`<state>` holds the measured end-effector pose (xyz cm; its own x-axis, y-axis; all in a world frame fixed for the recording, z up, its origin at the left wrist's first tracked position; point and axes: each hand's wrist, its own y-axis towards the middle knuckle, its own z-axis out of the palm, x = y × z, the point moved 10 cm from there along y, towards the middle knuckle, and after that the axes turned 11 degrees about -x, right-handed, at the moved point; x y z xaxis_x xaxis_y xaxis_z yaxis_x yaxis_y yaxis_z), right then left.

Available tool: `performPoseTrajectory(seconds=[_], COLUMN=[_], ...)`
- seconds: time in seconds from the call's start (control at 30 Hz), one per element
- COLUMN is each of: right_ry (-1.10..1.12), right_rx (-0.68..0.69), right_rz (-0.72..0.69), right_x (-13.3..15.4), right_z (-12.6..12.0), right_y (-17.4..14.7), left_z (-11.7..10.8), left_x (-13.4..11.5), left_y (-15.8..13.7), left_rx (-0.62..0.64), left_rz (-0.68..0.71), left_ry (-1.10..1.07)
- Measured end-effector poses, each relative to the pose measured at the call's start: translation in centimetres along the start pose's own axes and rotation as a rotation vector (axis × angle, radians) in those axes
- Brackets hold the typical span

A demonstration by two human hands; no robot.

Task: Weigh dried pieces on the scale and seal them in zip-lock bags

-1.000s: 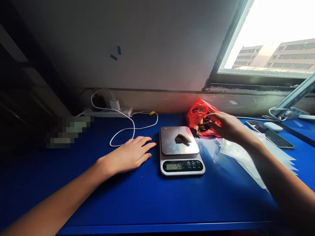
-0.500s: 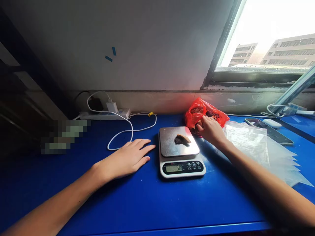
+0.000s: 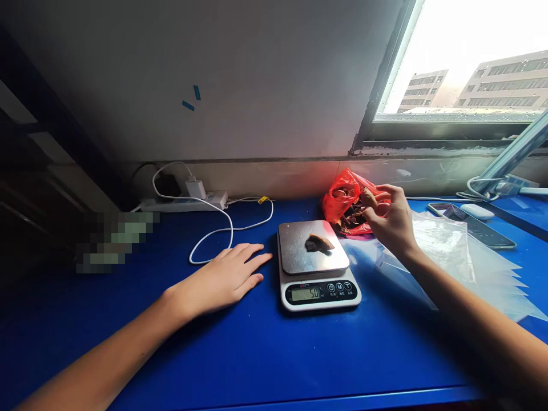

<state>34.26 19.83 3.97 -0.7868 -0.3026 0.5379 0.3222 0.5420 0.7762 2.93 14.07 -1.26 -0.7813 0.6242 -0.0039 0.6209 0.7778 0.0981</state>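
My left hand (image 3: 231,273) lies flat on the blue table with its fingers spread, just left of a white kitchen scale (image 3: 286,245). On the scale's metal plate rests a curled, dark brown dried piece (image 3: 319,244) that looks like peel; the display reads 5.0. Behind the scale's right side, a red plastic bag (image 3: 331,206) stands open, full of similar brown pieces. Above the bag's right edge, my right hand (image 3: 396,220) pinches a lighter brown dried piece (image 3: 369,198) between thumb and fingers.
Clear plastic bags (image 3: 445,245) lie fanned out at the right, partly under my right forearm. Behind them are a phone (image 3: 492,231) and a white case (image 3: 477,212). A power strip (image 3: 218,200) with a white cable (image 3: 231,222) sits against the wall.
My right hand has come up and to the right out of the red bag, now with a brown dried piece in its fingers. My left hand stays in place.
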Motion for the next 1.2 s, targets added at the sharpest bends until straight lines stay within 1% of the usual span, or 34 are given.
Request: performPoseTrajectory(seconds=[0.07,0.17,0.37,0.53,0.63,0.73,0.8,1.03,1.2], right_ry=[0.031,0.094,0.219,0.213,0.204,0.235,0.25,0.269,0.301], right_rx=[-0.013,-0.013,0.076,0.105,0.119,0.173,0.21,0.241,0.302], right_rz=[0.008,-0.019,-0.092,-0.201,-0.246,-0.241,-0.219,-0.06,-0.015], right_x=[0.2,1.2,4.2,7.0,8.1,8.3,8.0,5.5,5.7], right_z=[-0.7,-1.1,-0.6,-0.7,-0.6,0.1,0.7,1.9,2.5], right_y=[0.0,-0.3,-1.7,-2.9,-3.5,-3.9,-4.0,-4.0,-4.4], left_z=[0.0,-0.1,-0.1,0.0,-0.1,-0.2,-0.2,-0.1,-0.2], left_x=[0.0,0.0,-0.1,-0.1,-0.1,-0.2,-0.2,0.0,-0.2], left_y=[0.0,0.0,0.0,0.0,0.0,0.0,0.0,0.1,0.1], left_rx=[-0.015,-0.025,0.009,0.009,-0.002,-0.012,-0.012,-0.022,-0.005], left_rz=[0.007,0.007,-0.007,0.003,-0.002,0.005,0.005,0.007,0.003], left_ry=[0.005,-0.002,0.001,0.017,0.008,0.002,0.0,-0.018,-0.008])
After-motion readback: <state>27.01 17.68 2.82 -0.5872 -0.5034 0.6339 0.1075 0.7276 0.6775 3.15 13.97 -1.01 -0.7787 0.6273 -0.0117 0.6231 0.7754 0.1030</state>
